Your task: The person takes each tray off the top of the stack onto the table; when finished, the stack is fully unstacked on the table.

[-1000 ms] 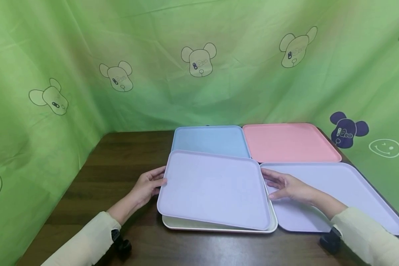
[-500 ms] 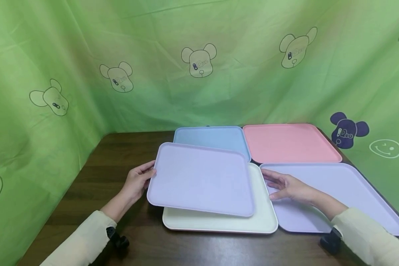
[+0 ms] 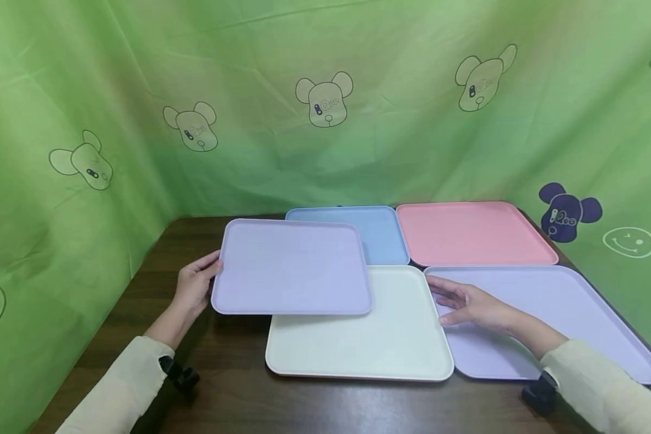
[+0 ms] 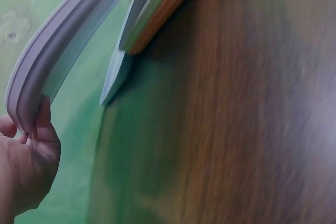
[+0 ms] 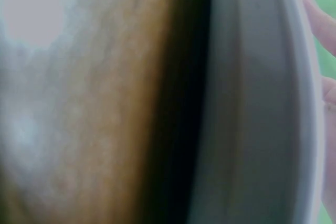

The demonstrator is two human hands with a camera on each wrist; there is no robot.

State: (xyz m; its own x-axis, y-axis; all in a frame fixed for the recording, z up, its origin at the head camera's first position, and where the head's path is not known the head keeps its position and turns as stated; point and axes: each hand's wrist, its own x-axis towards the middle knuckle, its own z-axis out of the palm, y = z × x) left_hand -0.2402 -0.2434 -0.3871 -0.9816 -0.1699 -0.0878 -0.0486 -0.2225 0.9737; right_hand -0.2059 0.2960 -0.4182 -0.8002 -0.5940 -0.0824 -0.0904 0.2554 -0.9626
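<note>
My left hand (image 3: 194,287) pinches the left edge of a lavender tray (image 3: 293,266), raised over the table. In the left wrist view thumb and fingers clasp that tray's corner rim (image 4: 44,59). The raised tray overlaps a white tray (image 3: 358,349) and part of a blue tray (image 3: 384,234) in the head view. A reddish edge shows under the white tray. With its fingers loosely extended, my right hand (image 3: 474,308) touches the white tray's right edge, above a second lavender tray (image 3: 569,325) lying flat. The right wrist view is blurred, showing mostly a tray rim (image 5: 262,103).
A pink tray (image 3: 474,234) lies at the back right, beside the blue one. All of them are on a dark wooden table (image 3: 233,386). A green curtain (image 3: 249,163) printed with bear heads hangs behind and along both sides.
My left hand has carried the raised lavender tray left and away from me, off the white tray, uncovering much of it. The right hand has stayed in place.
</note>
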